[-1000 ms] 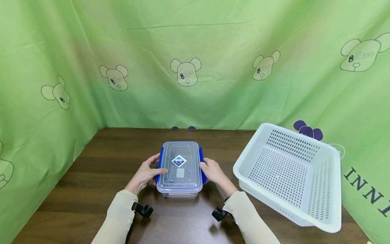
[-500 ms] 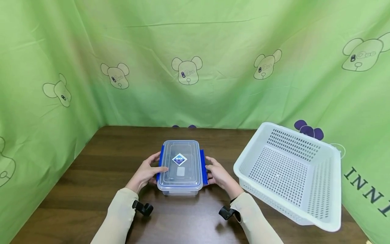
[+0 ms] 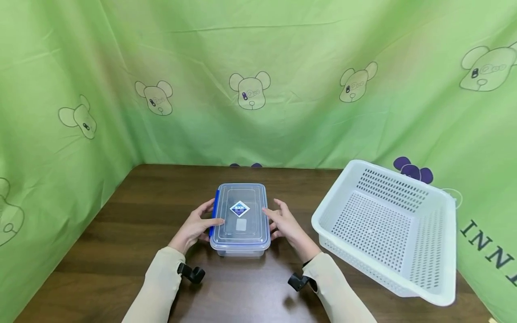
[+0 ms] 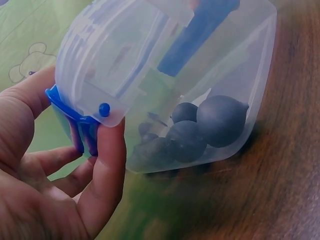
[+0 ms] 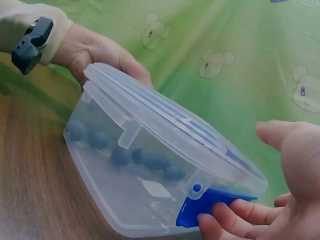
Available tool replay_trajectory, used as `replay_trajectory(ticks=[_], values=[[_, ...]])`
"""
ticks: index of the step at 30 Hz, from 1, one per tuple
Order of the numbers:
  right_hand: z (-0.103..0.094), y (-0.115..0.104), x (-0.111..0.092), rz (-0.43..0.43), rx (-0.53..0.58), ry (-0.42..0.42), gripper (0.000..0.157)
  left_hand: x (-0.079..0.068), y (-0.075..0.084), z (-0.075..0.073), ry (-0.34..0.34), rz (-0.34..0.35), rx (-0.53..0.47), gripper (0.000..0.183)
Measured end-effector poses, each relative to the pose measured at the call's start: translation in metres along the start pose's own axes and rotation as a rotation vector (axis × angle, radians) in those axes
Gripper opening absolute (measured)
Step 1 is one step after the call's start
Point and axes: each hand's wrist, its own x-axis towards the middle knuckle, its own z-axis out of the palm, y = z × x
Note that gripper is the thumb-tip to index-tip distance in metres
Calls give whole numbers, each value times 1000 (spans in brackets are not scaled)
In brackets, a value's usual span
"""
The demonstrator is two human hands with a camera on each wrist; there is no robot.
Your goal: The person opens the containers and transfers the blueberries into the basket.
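Probably stiff and light, the lower-centre box (image 3: 242,235) suits a side hold: your left hand (image 3: 191,227) grips it; your right hand (image 3: 287,226), fingers loose, touches a latch (image 5: 199,204).

The clear plastic box (image 3: 241,253) sits lid-up on the brown table (image 3: 238,287), its see-through lid (image 3: 251,220) in place with a blue-and-white diamond sticker (image 3: 240,209), and dark round balls (image 4: 222,120) lying inside along the bottom. The left hand (image 3: 194,226) grips its left edge by a blue latch (image 4: 65,107), while the right hand's (image 3: 286,225) fingers touch the opposite blue latch (image 5: 205,207), tucked below the lid's rim.
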Motion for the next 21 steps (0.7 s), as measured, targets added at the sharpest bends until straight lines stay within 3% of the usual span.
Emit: replay_trajectory(ticks=[4, 10, 21], values=[[1, 0, 4, -3, -7, -30, 91, 0, -1, -1, -11, 5, -3, 83], [-1, 2, 6, -3, 31, -84, 86, 0, -6, -4, -46, -22, -60, 82], [0, 2, 5, 14, 43, -88, 85, 6, -13, -20, -239, -19, -242, 74]])
